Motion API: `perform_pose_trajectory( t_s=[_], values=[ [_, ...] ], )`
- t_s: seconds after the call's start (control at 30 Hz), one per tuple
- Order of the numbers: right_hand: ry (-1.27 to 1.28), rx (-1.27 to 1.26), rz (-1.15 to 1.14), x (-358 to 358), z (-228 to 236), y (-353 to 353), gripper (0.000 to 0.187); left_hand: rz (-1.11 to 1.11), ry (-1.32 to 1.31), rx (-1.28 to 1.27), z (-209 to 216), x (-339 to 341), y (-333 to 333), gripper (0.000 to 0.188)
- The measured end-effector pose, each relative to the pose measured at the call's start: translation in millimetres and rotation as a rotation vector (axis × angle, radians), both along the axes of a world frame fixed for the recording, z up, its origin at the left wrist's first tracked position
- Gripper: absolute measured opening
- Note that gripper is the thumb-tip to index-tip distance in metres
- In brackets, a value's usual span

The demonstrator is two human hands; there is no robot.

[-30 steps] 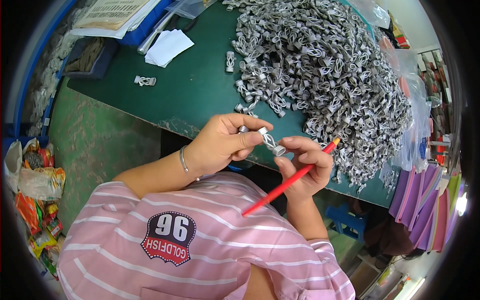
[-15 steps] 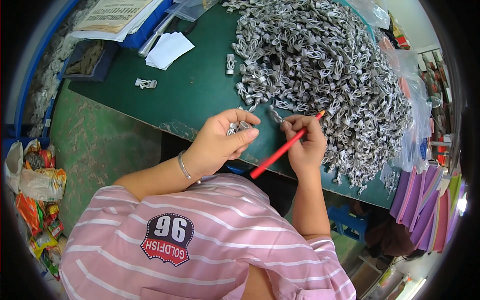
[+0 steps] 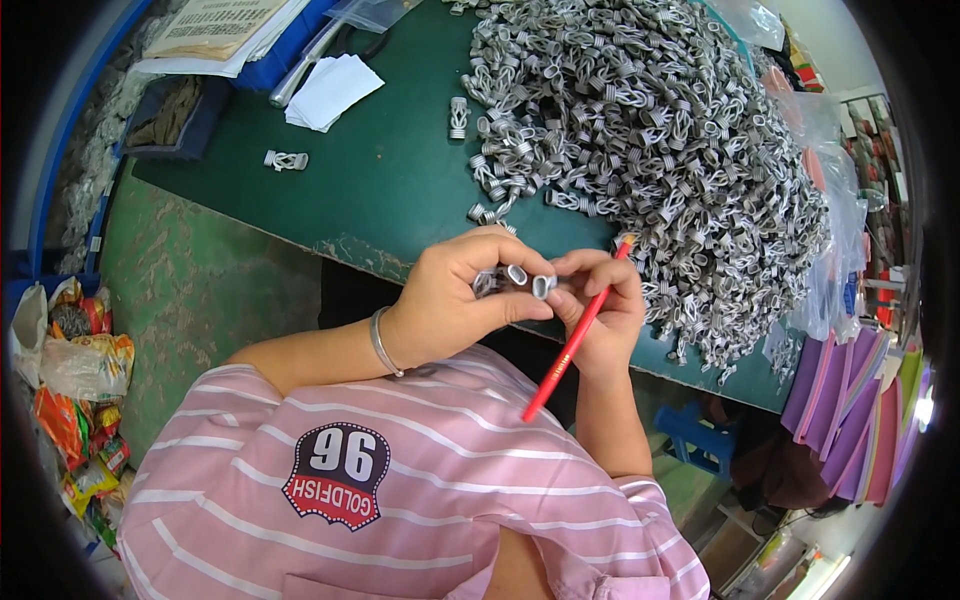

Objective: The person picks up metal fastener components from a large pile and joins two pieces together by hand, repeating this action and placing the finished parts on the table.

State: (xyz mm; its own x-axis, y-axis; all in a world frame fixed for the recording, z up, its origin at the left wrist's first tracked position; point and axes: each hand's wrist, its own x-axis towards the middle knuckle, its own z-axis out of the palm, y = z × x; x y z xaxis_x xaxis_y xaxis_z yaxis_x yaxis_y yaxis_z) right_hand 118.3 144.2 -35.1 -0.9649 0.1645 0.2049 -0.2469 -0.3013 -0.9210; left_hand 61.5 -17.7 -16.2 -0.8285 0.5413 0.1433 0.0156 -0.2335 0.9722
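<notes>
The left hand (image 3: 445, 290) is curled around at least one grey looped fitting (image 3: 484, 284), while the right hand (image 3: 608, 300) appears to pinch a second fitting (image 3: 543, 287) at its fingertips, between the hands, with a red pencil (image 3: 558, 361) lodged across it. With the right grip shared by two objects, either could slip and drop past the near edge of the counter (image 3: 370, 190). A fitting falling forward could be lost among lookalikes in the pile (image 3: 640, 130).
</notes>
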Motion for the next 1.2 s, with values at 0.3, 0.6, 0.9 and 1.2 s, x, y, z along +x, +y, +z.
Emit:
perform_pose_trajectory(
  t_s=[0.3, 0.6, 0.9, 1.2],
  values=[
    [0.334, 0.473, -0.228, 1, 17, -11, 0.04, -0.196, -0.774, 0.256, -8, 0, -1, 0.023],
    [0.13, 0.816, -0.388, -37, 22, 15, 0.021, -0.195, -0.998, 0.445, -4, -8, -8, 0.022],
    [0.052, 1.386, -0.367, -58, 13, 9, 0.025, -0.114, -0.901, 0.351, -8, -10, -8, 0.008],
    [-0.166, -0.106, -0.08, -26, 34, 3, 0.014, -0.032, -0.521, 0.092, -2, -7, -8, 0.024]
  ],
)
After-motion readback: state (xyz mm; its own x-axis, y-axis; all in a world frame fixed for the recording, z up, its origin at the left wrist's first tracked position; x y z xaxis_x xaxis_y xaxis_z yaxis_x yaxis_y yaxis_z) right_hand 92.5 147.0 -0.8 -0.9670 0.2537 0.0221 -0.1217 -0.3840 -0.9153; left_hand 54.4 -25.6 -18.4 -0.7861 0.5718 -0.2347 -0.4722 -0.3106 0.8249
